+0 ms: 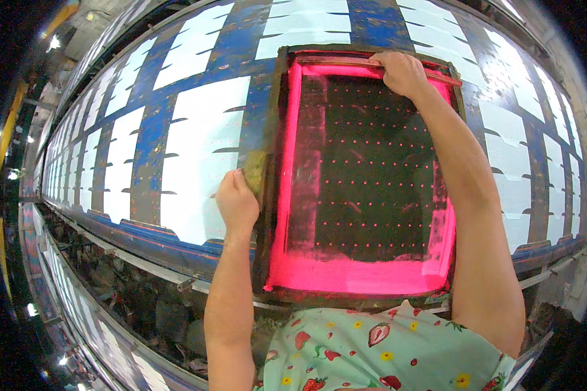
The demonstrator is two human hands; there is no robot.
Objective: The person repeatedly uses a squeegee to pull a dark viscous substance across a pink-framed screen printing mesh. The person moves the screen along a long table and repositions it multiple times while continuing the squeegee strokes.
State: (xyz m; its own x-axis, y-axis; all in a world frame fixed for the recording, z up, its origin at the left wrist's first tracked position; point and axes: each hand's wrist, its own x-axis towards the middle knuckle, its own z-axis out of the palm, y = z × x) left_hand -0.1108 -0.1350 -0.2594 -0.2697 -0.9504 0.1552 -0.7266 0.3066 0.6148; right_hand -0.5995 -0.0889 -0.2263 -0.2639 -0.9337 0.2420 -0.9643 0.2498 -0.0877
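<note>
A dark-framed printing screen (265, 251) lies before me, its dark mesh (378, 171) dotted with rows of small pink spots. Bright pink ink (359, 279) borders the mesh, thickest along the near side. At the far end, my right hand (404, 75) grips a long squeegee (336, 62) that spans the screen's width. My left hand (237, 203) is closed beside the screen's left rail, next to a yellowish patch (257, 168). Whatever its fingers hold is hidden. Under that hand lies a white sheet (199, 153) with faint pink dots.
A long blue-stained printing table (151, 140) carries rows of white sheets (124, 153) with dark slits, left and right of the screen. A metal rail (143, 267) follows its near edge. Beyond a dark gap, another row of sheets (78, 313) shows at lower left.
</note>
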